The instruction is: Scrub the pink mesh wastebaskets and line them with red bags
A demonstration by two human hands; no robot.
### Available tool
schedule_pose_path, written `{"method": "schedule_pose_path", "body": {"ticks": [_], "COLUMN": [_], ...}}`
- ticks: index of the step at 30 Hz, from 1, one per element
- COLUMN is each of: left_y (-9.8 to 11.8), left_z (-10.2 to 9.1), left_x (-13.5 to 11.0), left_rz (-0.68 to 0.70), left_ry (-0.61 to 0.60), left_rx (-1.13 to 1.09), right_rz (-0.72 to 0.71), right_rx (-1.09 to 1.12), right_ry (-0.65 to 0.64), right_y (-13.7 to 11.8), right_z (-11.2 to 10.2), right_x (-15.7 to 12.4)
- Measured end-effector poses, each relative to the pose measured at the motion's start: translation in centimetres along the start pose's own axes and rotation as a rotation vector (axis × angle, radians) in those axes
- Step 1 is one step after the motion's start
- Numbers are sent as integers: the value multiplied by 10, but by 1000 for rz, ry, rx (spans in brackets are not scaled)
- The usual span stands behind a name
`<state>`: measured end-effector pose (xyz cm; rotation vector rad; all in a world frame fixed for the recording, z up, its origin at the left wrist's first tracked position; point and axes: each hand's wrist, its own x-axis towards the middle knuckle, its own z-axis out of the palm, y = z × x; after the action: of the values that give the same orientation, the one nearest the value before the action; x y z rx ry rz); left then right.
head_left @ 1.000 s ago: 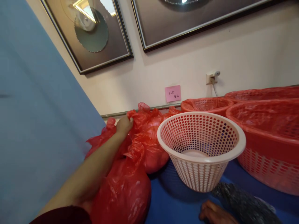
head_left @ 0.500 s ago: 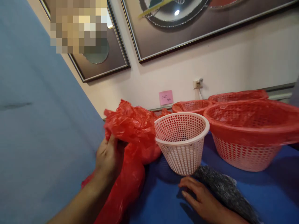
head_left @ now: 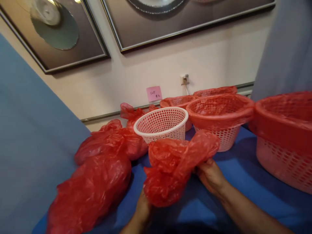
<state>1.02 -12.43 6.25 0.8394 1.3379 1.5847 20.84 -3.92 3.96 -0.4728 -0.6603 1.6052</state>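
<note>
Blue cloth (head_left: 247, 174) spreads between the red-lined basket (head_left: 287, 159) and the right hand (head_left: 211, 175), which grips the crumpled red bag (head_left: 170, 169) before the white basket (head_left: 161, 125). The left hand (head_left: 143, 204) has hidden fingers, hold unclear.

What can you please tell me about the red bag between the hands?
The red bag looks like thin, shiny plastic, crumpled, with a rounded lower bulge and an end slanting up rightward. It partly hides the white basket behind it. The right hand holds it; the left hand, mostly hidden, is at its lower left.
</note>
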Motion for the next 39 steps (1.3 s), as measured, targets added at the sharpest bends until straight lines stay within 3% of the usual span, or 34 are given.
{"method": "schedule_pose_path", "body": {"ticks": [5, 9, 13, 17, 23, 25, 29, 32, 36, 39], "left_y": [-11, -18, -21, -27, -24, -16, 11, 36, 61, 73], "left_z": [6, -2, 3, 24, 44, 40, 16, -8, -27, -25], "left_x": [22, 41, 54, 61, 59, 56, 54, 54, 44, 27], "left_rz": [-182, -185, -110, 33, -72, -87, 5, 55, 159, 319], "left_ry": [-122, -127, -247, -264, -258, -205, 128, 300, 363, 336], "left_rx": [-29, -93, -150, -29, -1, -21, -192, -284, -293, -234], "right_rz": [-30, -44, -31, 17, 77, 37, -42, -36, -113, -399], "right_rx": [11, -4, -54, -86, -141, -137, -57, -61, -209, -435], "right_ry": [230, 322, 371, 355, 344, 358, 372, 364, 383, 509], "right_y": [-12, -8, 4, 10, 7, 6, 4, 5, 9, 7], "right_z": [-33, -55, -65, -65, -68, -70, -76, -80, -81, -69], "right_x": [18, 32, 40, 38, 33, 34, 37, 39, 36, 18]}}
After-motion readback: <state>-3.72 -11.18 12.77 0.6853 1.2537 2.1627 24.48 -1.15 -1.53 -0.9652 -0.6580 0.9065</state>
